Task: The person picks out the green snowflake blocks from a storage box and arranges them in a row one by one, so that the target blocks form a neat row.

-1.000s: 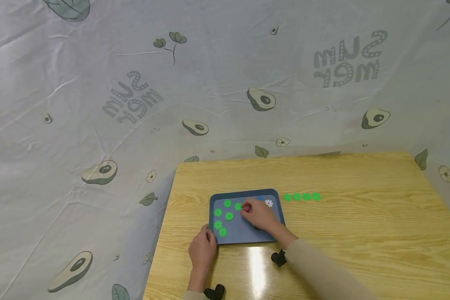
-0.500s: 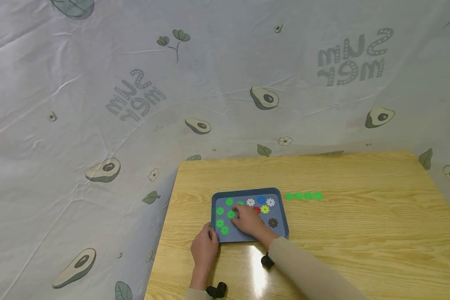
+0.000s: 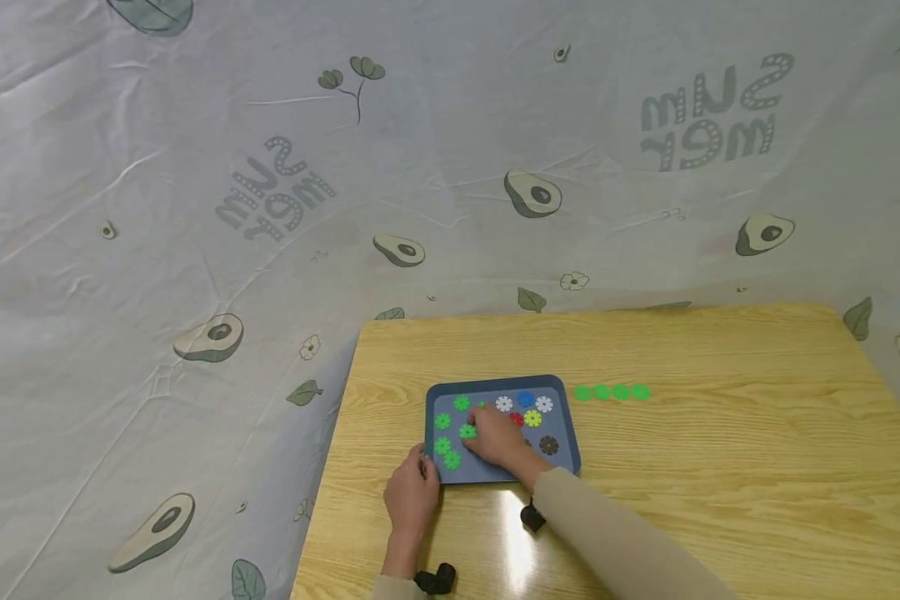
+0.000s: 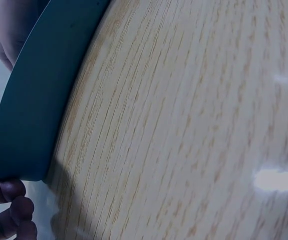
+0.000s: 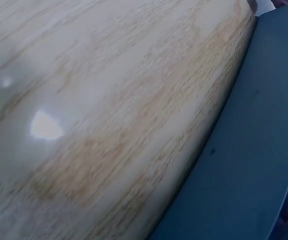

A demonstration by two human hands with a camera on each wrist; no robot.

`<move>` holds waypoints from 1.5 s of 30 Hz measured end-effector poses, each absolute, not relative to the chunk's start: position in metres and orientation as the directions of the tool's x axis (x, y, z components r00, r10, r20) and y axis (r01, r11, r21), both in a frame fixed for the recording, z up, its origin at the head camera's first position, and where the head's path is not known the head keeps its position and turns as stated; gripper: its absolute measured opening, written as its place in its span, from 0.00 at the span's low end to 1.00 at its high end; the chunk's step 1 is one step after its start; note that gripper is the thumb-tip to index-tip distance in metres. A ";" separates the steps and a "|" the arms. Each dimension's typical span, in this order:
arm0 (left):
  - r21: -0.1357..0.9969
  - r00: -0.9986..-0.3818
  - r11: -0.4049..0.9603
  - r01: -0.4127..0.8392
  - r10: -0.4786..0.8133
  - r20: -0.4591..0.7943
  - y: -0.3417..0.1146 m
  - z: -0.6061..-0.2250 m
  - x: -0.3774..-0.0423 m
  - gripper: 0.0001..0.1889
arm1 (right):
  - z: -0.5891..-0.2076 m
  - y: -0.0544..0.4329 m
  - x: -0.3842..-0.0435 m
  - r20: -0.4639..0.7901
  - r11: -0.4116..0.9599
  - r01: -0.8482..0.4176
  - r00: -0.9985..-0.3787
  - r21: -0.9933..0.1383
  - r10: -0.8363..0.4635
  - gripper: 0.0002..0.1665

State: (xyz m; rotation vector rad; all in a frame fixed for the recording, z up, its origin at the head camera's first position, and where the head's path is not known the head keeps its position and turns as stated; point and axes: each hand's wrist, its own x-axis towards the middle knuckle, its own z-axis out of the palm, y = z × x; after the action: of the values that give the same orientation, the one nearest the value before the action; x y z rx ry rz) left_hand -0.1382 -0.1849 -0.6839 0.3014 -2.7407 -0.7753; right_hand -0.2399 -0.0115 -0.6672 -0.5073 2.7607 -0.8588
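Observation:
A blue-grey tray [image 3: 487, 385] lies on the wooden table. The left hand [image 3: 411, 492] grips its near left corner; in the left wrist view curled fingertips [image 4: 18, 200] touch the tray's end. Over the tray's middle, the right hand [image 3: 498, 437] has finger and thumb around a green notched disc [image 3: 467, 431], pinching it. Other green discs [image 3: 442, 421] lie in the tray's left half. On its right side are white [image 3: 543, 404], blue [image 3: 525, 399], red [image 3: 517, 419], yellow [image 3: 532, 418] and brown [image 3: 548, 445] discs. The right hand partly hides one green and one brown disc.
Right of the tray, several green discs [image 3: 621, 392] form a row on the table [image 3: 720, 467]. A pale printed cloth [image 3: 450, 167] hangs behind the table. The tray's front wall [image 5: 244, 140] fills the right side of the right wrist view.
The right hand has moved left across the tray, uncovering the coloured discs, and closed finger and thumb on a green disc. The left hand stays at the tray's corner.

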 end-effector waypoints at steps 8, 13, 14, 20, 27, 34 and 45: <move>0.539 -0.935 0.835 -0.112 -0.272 0.227 -0.182 -0.684 -0.139 0.13 | -0.662 -0.001 -0.240 -0.029 0.670 -0.261 -0.921 -0.695 -0.389 0.12; 0.542 -0.935 0.832 -0.115 -0.274 0.223 -0.183 -0.685 -0.139 0.13 | -0.656 0.009 -0.243 -0.020 0.616 -0.228 -0.930 -0.754 -0.368 0.08; 0.544 -0.936 0.831 -0.115 -0.275 0.221 -0.183 -0.685 -0.138 0.13 | -0.654 0.012 -0.244 -0.024 0.612 -0.212 -0.935 -0.762 -0.354 0.08; 0.544 -0.930 0.831 -0.116 -0.283 0.235 -0.185 -0.685 -0.137 0.12 | -0.638 0.051 -0.259 -0.012 0.558 -0.130 -0.970 -0.820 -0.242 0.09; 0.546 -0.932 0.830 -0.114 -0.280 0.232 -0.185 -0.687 -0.134 0.12 | -0.626 0.127 -0.273 -0.024 0.510 -0.039 -0.993 -0.859 -0.116 0.13; 0.539 -0.932 0.834 -0.115 -0.279 0.233 -0.185 -0.686 -0.135 0.12 | -0.639 0.220 -0.277 -0.031 0.567 0.022 -1.000 -0.823 -0.005 0.22; 0.534 -0.925 0.841 -0.089 -0.268 0.268 -0.181 -0.685 -0.136 0.12 | -0.655 0.298 -0.258 -0.133 0.583 0.221 -0.973 -0.782 0.189 0.26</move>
State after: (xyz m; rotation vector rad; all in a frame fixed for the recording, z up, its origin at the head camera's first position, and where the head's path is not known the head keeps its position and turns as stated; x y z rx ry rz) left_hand -0.1357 -0.1810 -0.6847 0.2692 -2.6856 -0.7553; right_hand -0.2579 0.2984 -0.6555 0.3580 2.7639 -1.3719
